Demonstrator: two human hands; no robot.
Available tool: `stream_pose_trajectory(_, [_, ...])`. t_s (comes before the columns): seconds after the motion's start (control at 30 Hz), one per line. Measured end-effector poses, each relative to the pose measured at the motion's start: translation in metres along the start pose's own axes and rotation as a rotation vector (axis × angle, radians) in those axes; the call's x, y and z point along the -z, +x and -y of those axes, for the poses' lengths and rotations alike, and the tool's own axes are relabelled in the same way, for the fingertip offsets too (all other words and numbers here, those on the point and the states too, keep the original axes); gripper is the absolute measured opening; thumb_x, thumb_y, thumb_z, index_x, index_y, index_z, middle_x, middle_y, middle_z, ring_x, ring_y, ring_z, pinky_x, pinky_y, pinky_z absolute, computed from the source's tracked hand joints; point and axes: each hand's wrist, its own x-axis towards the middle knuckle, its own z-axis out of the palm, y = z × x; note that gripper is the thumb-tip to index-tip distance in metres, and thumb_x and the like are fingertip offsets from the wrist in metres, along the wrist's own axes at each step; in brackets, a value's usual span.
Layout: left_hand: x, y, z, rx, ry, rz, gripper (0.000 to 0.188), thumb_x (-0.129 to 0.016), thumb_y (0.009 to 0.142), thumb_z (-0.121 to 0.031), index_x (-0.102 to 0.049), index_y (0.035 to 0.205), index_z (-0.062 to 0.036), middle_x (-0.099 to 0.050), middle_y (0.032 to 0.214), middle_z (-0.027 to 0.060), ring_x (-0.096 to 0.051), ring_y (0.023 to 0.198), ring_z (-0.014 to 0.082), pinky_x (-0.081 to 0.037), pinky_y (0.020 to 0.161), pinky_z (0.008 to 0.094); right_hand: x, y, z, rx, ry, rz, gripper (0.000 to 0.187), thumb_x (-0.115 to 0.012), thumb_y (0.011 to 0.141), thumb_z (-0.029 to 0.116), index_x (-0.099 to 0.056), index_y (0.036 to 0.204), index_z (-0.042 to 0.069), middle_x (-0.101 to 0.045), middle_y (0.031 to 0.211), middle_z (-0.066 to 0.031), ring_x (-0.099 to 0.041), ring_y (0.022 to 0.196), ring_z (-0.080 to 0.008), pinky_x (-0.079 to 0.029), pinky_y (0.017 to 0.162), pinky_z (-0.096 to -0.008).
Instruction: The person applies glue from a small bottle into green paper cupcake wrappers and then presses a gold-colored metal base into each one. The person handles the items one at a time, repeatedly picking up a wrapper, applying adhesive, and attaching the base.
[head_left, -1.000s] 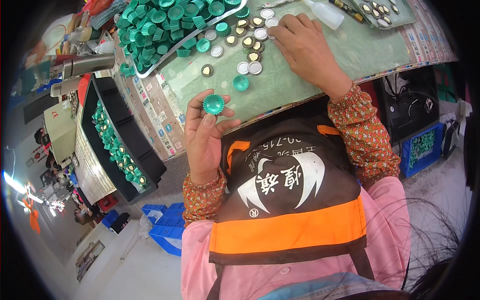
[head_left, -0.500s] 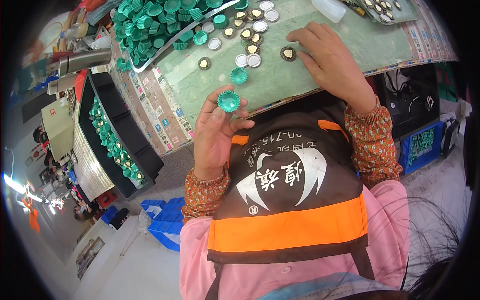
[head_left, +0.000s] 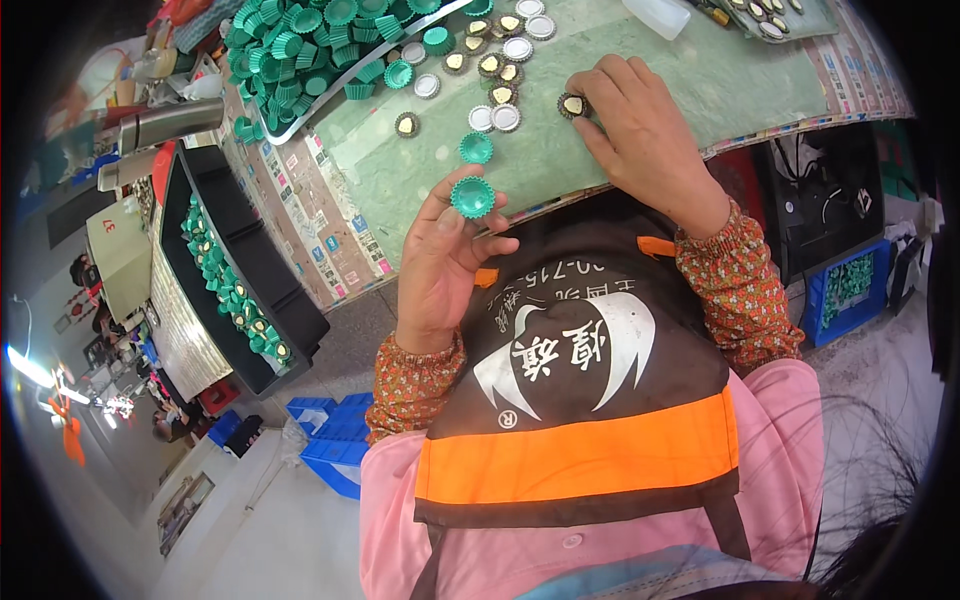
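Note:
My left hand (head_left: 437,270) is raised at the near table edge, thumb and fingers closed on a green fluted bottle cap (head_left: 473,197), its hollow side facing up. Just beyond it, a second green cap (head_left: 476,148) lies on the table. Over the table on the right, my right hand (head_left: 645,145) has its fingers curled at a dark fluted cap with a pale centre (head_left: 572,105); the fingertips partly cover that cap. Several white-faced caps (head_left: 506,118) and dark caps with pale centres (head_left: 490,64) lie loose between the hands and the far side.
A white-rimmed tray (head_left: 330,98) heaped with green caps stands at the back left. Left of the table, a black bin (head_left: 235,190) holds more caps. A translucent container (head_left: 660,15) and a tray of pale-centred pieces (head_left: 775,30) are at the far right. Blue crates (head_left: 850,290) sit below.
My right hand has moved left and closed its fingers at the dark cap. My left hand, still holding the green cap, has shifted slightly right and away from me.

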Motion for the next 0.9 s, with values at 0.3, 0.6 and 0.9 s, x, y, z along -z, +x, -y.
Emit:
stream_pose_trajectory(0.3, [-0.002,0.0,0.007,0.065,-0.161,0.054,0.056,-0.058,0.101,-0.026,-0.039,0.147,-0.0008,-0.06,0.121,0.0136,-0.063,0.1,0.0198,-0.062,0.082,0.0358,0.019,-0.003,0.059,0.154,0.362,0.078,0.032,-0.069,0.079,0.007,-0.059,0.109,0.004,-0.056,0.102,-0.0121,-0.053,0.095,-0.033,-0.044,0.084,-0.042])
stream_pose_trajectory(0.6, [0.002,-0.001,0.014,0.107,-0.107,0.085,0.054,-0.057,0.102,-0.027,-0.041,0.144,0.0027,-0.061,0.118,0.0118,-0.063,0.1,0.0189,-0.062,0.083,0.0347,0.014,-0.009,0.073,0.158,0.351,0.097,0.029,-0.07,0.077,0.008,-0.057,0.102,0.001,-0.054,0.097,-0.0129,-0.053,0.092,-0.0324,-0.046,0.08,-0.0412])
stream_pose_trajectory(0.9, [-0.002,-0.003,0.017,0.105,-0.061,0.061,0.048,-0.055,0.103,-0.025,-0.045,0.142,0.0017,-0.063,0.119,0.0109,-0.067,0.105,0.0205,-0.062,0.083,0.0335,0.012,-0.013,0.075,0.174,0.333,0.116,0.042,-0.08,0.066,0.01,-0.057,0.099,0.0,-0.054,0.097,-0.0131,-0.053,0.092,-0.032,-0.047,0.08,-0.0397])
